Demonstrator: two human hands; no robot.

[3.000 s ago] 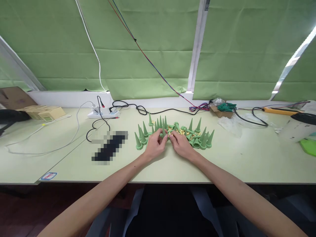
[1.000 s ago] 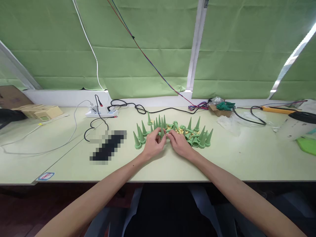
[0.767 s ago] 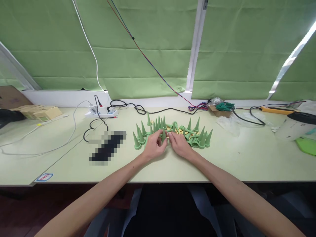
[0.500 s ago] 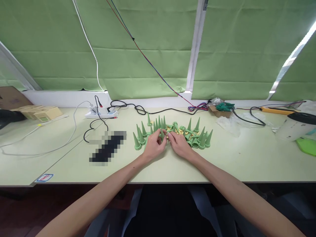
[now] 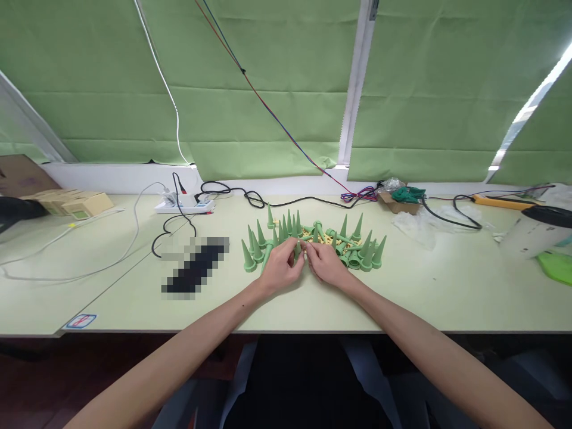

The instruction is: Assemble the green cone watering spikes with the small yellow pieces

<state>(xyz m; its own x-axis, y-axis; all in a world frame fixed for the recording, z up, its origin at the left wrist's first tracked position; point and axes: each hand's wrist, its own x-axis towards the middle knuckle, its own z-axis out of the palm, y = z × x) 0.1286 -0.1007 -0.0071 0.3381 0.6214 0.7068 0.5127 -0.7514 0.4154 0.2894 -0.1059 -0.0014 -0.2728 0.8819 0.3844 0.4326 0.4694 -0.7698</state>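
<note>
My left hand (image 5: pixel 282 266) is curled around a small green plastic cone (image 5: pixel 298 249), partly hidden by the fingers. Close against it, my right hand (image 5: pixel 328 264) has thumb and index finger pinched at the cone's top; whatever is between those fingertips is too small to make out. Around both hands are more green cones. Several stand point up, such as a cone (image 5: pixel 248 258) at the left and another (image 5: pixel 367 257) at the right. Others lie on their sides, among them a hollow-ended cone (image 5: pixel 354 260). Small yellow pieces (image 5: pixel 328 239) are scattered between them behind my hands.
To the left lie a blurred-out dark object (image 5: pixel 196 265) and a white power strip (image 5: pixel 179 205) with cables. Small yellowish boxes (image 5: pixel 87 205) sit farther left. At the right are a cardboard box (image 5: pixel 399 204) with green cloth, clear plastic bags (image 5: pixel 415 227) and a lidded cup (image 5: pixel 531 232).
The fingertips of both hands have come closer together, and my left fingers now cover more of the cone. The standing and lying cones have stayed in place.
</note>
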